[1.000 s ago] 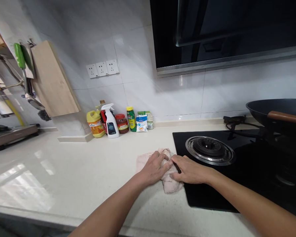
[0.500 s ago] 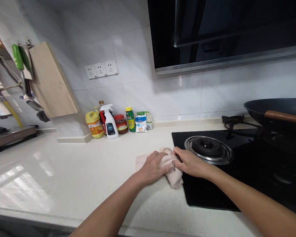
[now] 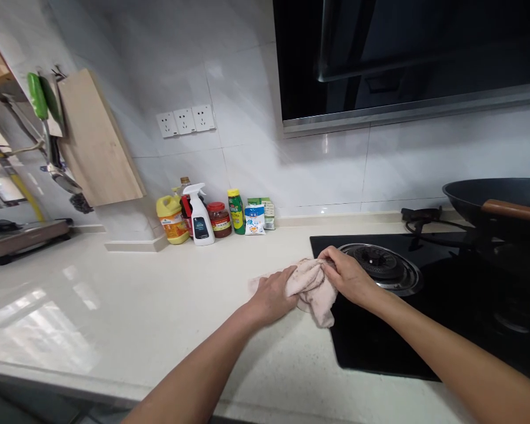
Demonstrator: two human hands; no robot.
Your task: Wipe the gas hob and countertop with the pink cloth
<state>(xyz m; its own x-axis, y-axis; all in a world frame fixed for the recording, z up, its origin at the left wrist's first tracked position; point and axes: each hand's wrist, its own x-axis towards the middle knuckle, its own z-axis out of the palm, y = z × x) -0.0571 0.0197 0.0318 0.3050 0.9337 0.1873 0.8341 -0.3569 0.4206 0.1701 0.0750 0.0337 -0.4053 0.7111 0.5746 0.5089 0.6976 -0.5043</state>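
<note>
A crumpled pale pink cloth [image 3: 311, 282] is bunched between my two hands, over the left edge of the black gas stove [image 3: 380, 341]. My left hand [image 3: 274, 296] grips the cloth's left side, low over the white countertop [image 3: 168, 306]. Fingers of my right hand [image 3: 345, 275] pinch the cloth's upper right part, beside the left burner [image 3: 375, 262]. One corner of the cloth hangs toward me, and a flat part sticks out to the left behind my left hand.
Along the wall stand a yellow jug [image 3: 173, 222], a white spray bottle [image 3: 199, 218], a red-lidded jar [image 3: 219, 221], a green bottle [image 3: 235, 212] and a white-blue packet [image 3: 255, 220]. A wok [image 3: 503, 200] sits at right. The range hood [image 3: 406, 59] hangs above; a cutting board [image 3: 95, 141] hangs left.
My right hand has lifted and shifted slightly up with its part of the cloth. The cloth is more raised and spread between the hands. The view has moved a little.
</note>
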